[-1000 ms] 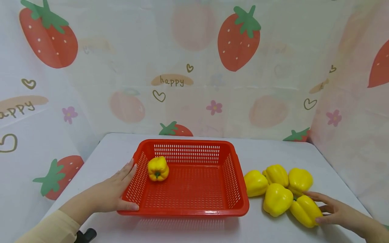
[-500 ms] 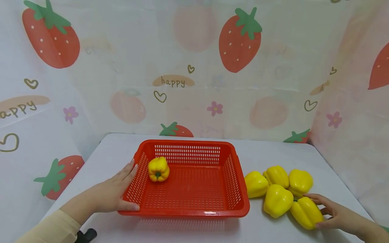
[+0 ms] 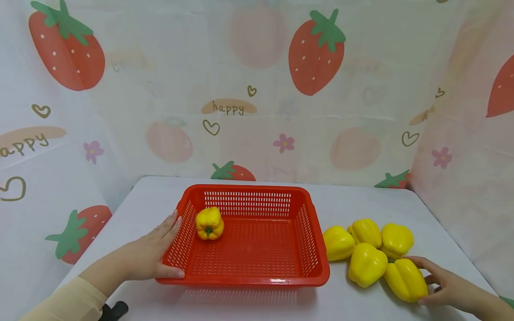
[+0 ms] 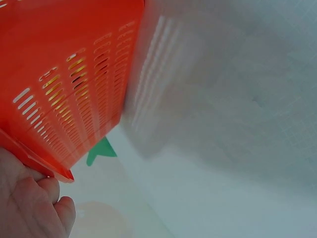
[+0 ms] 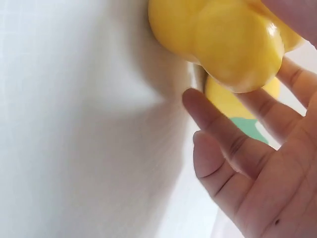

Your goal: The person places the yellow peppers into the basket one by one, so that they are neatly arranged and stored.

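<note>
Head view: the left hand (image 3: 149, 255) grips the red basket (image 3: 249, 281) at its near left corner, probably steadying it; toward the counter's (image 3: 353, 200) right edge, the right hand (image 3: 446, 283) holds a yellow pepper (image 3: 405, 281) between thumb and fingers, likely for balance.

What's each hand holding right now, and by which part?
Left hand holds the red basket by its left rim. Right hand is at the nearest yellow bell pepper, by its stemless end; whether it grips cannot be told.
</note>
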`<state>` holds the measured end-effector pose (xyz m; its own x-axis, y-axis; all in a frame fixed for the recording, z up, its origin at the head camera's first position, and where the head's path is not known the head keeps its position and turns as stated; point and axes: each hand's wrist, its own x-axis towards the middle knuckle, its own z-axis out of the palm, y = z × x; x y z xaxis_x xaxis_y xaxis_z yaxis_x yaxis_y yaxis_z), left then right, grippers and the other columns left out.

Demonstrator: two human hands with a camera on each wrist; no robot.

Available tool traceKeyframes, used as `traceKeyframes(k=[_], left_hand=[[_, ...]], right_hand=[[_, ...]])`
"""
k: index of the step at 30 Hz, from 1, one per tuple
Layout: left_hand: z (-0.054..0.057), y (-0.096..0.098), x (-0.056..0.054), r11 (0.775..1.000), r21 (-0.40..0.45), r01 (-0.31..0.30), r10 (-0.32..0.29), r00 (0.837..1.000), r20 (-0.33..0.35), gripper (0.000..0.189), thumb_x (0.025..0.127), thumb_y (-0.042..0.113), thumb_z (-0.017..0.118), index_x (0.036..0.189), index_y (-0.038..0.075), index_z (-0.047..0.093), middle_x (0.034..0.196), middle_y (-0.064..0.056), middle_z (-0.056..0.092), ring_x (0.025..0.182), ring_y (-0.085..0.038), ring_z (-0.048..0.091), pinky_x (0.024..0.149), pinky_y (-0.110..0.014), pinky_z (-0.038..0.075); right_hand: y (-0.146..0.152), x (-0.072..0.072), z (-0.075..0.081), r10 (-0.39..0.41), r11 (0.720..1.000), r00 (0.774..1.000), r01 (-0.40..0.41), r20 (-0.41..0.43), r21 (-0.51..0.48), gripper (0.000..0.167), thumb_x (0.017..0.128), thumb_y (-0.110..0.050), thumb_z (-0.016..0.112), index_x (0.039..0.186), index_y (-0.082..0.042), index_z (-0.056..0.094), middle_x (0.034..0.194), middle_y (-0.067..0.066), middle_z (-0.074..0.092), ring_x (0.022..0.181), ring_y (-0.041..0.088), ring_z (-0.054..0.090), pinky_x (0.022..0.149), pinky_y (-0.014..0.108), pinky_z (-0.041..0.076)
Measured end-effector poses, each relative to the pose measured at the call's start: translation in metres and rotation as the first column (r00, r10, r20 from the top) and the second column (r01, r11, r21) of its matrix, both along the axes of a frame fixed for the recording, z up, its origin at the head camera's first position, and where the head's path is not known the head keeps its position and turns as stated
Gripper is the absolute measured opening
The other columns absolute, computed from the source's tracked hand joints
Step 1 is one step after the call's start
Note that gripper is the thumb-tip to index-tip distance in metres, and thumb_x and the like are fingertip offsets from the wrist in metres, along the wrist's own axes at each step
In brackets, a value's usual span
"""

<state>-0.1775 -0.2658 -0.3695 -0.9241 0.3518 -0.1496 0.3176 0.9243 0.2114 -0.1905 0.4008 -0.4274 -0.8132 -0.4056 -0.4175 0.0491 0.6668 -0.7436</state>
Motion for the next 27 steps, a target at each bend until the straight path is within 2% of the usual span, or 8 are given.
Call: traceKeyframes(k=[4, 10, 15, 22, 27], left_hand=[[-0.0006, 0.0002, -0.0003, 1.000, -0.002, -0.011, 0.011, 1.000, 0.008, 0.124, 0.060, 0.078, 0.057, 0.147, 0.007, 0.006, 0.153, -0.013, 0.000, 0.137, -0.034, 0.014, 0.098, -0.055, 0.035], [-0.0014, 0.0003, 0.0002, 1.000, -0.008, -0.021, 0.021, 1.000, 0.018, 0.124, 0.059, 0.078, 0.057, 0.147, 0.008, 0.006, 0.153, -0.013, 0.000, 0.137, -0.034, 0.014, 0.097, -0.055, 0.036], [0.0012, 0.0011, 0.0011, 1.000, -0.004, -0.008, 0.008, 1.000, 0.006, 0.124, 0.060, 0.078, 0.056, 0.147, 0.006, 0.006, 0.153, -0.014, 0.000, 0.137, -0.035, 0.014, 0.098, -0.055, 0.034], [0.0018, 0.0011, 0.0035, 1.000, 0.003, 0.016, -0.016, 1.000, -0.017, 0.123, 0.062, 0.079, 0.055, 0.146, 0.003, 0.007, 0.152, -0.016, -0.001, 0.137, -0.037, 0.013, 0.102, -0.055, 0.029], [0.0018, 0.0008, 0.0030, 1.000, 0.001, 0.015, -0.015, 1.000, -0.016, 0.123, 0.061, 0.079, 0.055, 0.146, 0.003, 0.007, 0.153, -0.016, 0.000, 0.137, -0.036, 0.014, 0.101, -0.055, 0.031]], right_hand=[[-0.0001, -0.0007, 0.0010, -0.004, 1.000, 0.999, 0.005, -0.036, 0.016, 0.080, 0.081, -0.015, 0.068, 0.138, 0.007, 0.017, 0.134, 0.037, 0.025, 0.099, 0.032, 0.050, 0.073, 0.039, 0.046], [0.0002, -0.0007, -0.0001, -0.021, 0.999, 0.999, 0.022, -0.024, 0.025, 0.074, 0.081, -0.015, 0.068, 0.135, 0.009, 0.024, 0.131, 0.037, 0.030, 0.098, 0.030, 0.052, 0.073, 0.037, 0.047], [-0.0021, 0.0010, -0.0032, -0.023, 0.999, 1.000, 0.024, -0.017, 0.029, 0.078, 0.081, -0.016, 0.068, 0.136, 0.010, 0.019, 0.128, 0.035, 0.034, 0.097, 0.028, 0.051, 0.074, 0.037, 0.049], [-0.0068, 0.0028, -0.0038, -0.016, 0.998, 0.999, 0.017, -0.029, 0.057, 0.086, 0.079, -0.018, 0.070, 0.138, 0.006, 0.013, 0.120, 0.023, 0.045, 0.089, 0.024, 0.048, 0.069, 0.036, 0.047], [-0.0079, 0.0031, -0.0041, -0.018, 0.997, 0.999, 0.021, -0.040, 0.071, 0.086, 0.080, -0.019, 0.070, 0.138, 0.008, 0.013, 0.122, 0.025, 0.043, 0.090, 0.024, 0.047, 0.071, 0.034, 0.048]])
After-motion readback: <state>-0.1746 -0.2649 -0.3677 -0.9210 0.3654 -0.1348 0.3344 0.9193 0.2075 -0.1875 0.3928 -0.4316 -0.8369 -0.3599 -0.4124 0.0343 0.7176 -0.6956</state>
